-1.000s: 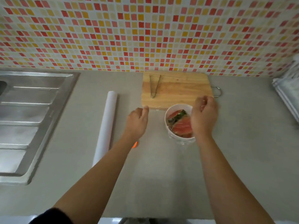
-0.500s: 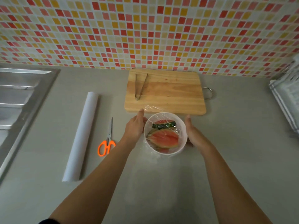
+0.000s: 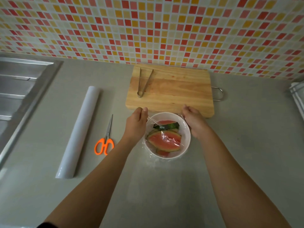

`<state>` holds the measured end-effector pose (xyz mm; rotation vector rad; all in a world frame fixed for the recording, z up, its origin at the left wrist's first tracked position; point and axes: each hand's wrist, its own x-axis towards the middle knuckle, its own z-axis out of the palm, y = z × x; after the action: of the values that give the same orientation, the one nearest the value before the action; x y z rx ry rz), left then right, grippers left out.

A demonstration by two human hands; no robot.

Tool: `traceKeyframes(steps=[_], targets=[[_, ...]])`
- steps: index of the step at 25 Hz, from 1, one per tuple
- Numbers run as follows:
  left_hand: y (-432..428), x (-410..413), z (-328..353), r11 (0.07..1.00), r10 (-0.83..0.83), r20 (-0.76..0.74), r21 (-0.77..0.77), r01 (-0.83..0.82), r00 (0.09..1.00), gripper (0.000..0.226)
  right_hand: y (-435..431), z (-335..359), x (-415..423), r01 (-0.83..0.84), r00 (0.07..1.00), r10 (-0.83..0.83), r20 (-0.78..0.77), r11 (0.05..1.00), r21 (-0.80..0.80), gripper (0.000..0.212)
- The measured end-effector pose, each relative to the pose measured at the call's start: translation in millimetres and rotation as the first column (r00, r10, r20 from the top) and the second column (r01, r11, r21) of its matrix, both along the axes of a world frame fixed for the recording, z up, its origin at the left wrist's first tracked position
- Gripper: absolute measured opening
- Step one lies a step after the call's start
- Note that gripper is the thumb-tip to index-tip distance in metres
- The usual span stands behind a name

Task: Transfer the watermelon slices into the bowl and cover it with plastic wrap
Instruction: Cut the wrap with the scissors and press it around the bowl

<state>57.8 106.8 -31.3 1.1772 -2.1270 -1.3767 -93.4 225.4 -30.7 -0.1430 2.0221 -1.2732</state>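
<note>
A white bowl (image 3: 186,142) stands on the grey counter just in front of the wooden cutting board (image 3: 177,89). Red watermelon slices (image 3: 164,142) with green rind lie inside it. A clear sheet of plastic wrap (image 3: 171,139) lies wrinkled over the bowl and trails onto the counter in front. My left hand (image 3: 135,125) pinches the wrap at the bowl's far left rim. My right hand (image 3: 195,121) grips the wrap at the far right rim. The roll of plastic wrap (image 3: 79,130) lies to the left.
Orange-handled scissors (image 3: 105,140) lie between the roll and the bowl. Metal tongs (image 3: 144,83) rest on the board's left part. A steel sink drainer (image 3: 19,99) fills the far left. A white rack (image 3: 297,99) sits at the right edge, tiled wall behind.
The hands brought the wrap down over the bowl, moved to its sides, and now pinch the wrap at the far rim. The view shifted, bringing the scissors into sight.
</note>
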Motion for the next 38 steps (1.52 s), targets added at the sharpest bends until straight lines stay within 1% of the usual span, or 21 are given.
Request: traceKeyframes(steps=[2,4,5,7,9,10,11,12,13,14,16,17,19,22,24,25,26,29,31,34,38], targets=[[-2,-1,1,0.998,-0.025,-0.013,-0.052,0.024,1.0,0.039,0,-3,2,0.087,0.993,-0.089,-0.079,0.996,-0.031,0.039],[-3,-1,4,0.999,-0.027,-0.005,-0.031,0.027,1.0,0.044,0,-3,1,0.067,0.991,-0.066,-0.12,0.998,0.009,0.05],[-2,-1,4,1.0,-0.022,0.01,0.013,0.022,1.0,0.049,2,-1,0,0.045,0.994,-0.042,-0.097,0.998,0.034,0.059],[-2,1,7,0.992,-0.018,0.072,0.128,0.008,0.997,0.064,8,3,-3,-0.002,0.999,-0.001,0.051,0.999,0.051,0.082],[-4,3,7,0.987,-0.028,0.104,0.163,0.01,0.994,0.063,13,7,-6,-0.069,0.985,0.059,0.162,0.996,0.059,0.106],[-5,4,6,0.99,-0.049,0.107,0.134,0.034,0.993,0.056,16,9,-6,-0.113,0.982,0.101,0.157,0.991,0.069,0.105],[-5,5,6,0.993,-0.076,0.106,0.097,0.065,0.992,0.046,18,10,-4,-0.135,0.986,0.127,0.11,0.988,0.072,0.089],[-5,5,5,0.993,-0.096,0.097,0.079,0.089,0.991,0.036,17,11,-1,-0.12,0.991,0.117,0.057,0.992,0.039,0.065],[-5,5,4,0.991,-0.11,0.08,0.091,0.102,0.991,0.03,16,10,3,-0.077,0.996,0.077,0.036,0.997,-0.009,0.047],[-3,5,3,0.987,-0.118,0.059,0.114,0.111,0.991,0.028,13,10,7,-0.021,0.998,0.024,0.052,0.998,-0.063,0.042],[0,5,1,0.986,-0.114,0.026,0.129,0.11,0.993,0.028,7,6,16,0.078,0.994,-0.069,0.089,0.991,-0.111,0.042],[1,6,0,0.986,-0.11,0.012,0.128,0.108,0.994,0.028,5,6,18,0.093,0.993,-0.085,0.085,0.991,-0.098,0.043],[2,7,-2,0.984,-0.106,-0.013,0.14,0.106,0.994,0.03,2,9,19,0.075,0.992,-0.066,0.108,0.994,-0.083,0.044],[0,6,-6,0.972,-0.123,-0.018,0.198,0.124,0.992,0.029,0,9,16,0.078,0.973,-0.054,0.225,0.992,-0.103,0.047],[-1,4,-7,0.95,-0.086,-0.008,0.3,0.084,0.996,0.028,0,6,15,0.155,0.966,-0.141,0.215,0.987,-0.052,0.037],[-1,2,-8,0.931,-0.041,0.003,0.364,0.037,0.999,0.028,-1,3,15,0.227,0.958,-0.218,0.184,0.974,-0.027,0.026],[0,1,-9,0.909,0.013,0.018,0.417,-0.02,1.0,0.028,-2,1,17,0.303,0.942,-0.296,0.158,0.953,-0.021,0.023],[5,-3,-10,0.859,0.156,0.023,0.491,-0.147,0.988,0.019,0,-2,20,0.438,0.894,-0.431,0.122,0.898,-0.037,0.048],[9,-5,-8,0.82,0.235,-0.017,0.54,-0.189,0.972,0.011,-1,-1,20,0.454,0.886,-0.448,0.121,0.891,-0.025,0.055],[14,-8,-6,0.796,0.312,-0.037,0.556,-0.24,0.949,0.032,-4,0,19,0.448,0.887,-0.445,0.125,0.894,0.003,0.059],[16,-6,-6,0.793,0.341,-0.047,0.55,-0.26,0.939,0.046,-6,1,17,0.474,0.874,-0.474,0.108,0.88,0.029,0.062]])
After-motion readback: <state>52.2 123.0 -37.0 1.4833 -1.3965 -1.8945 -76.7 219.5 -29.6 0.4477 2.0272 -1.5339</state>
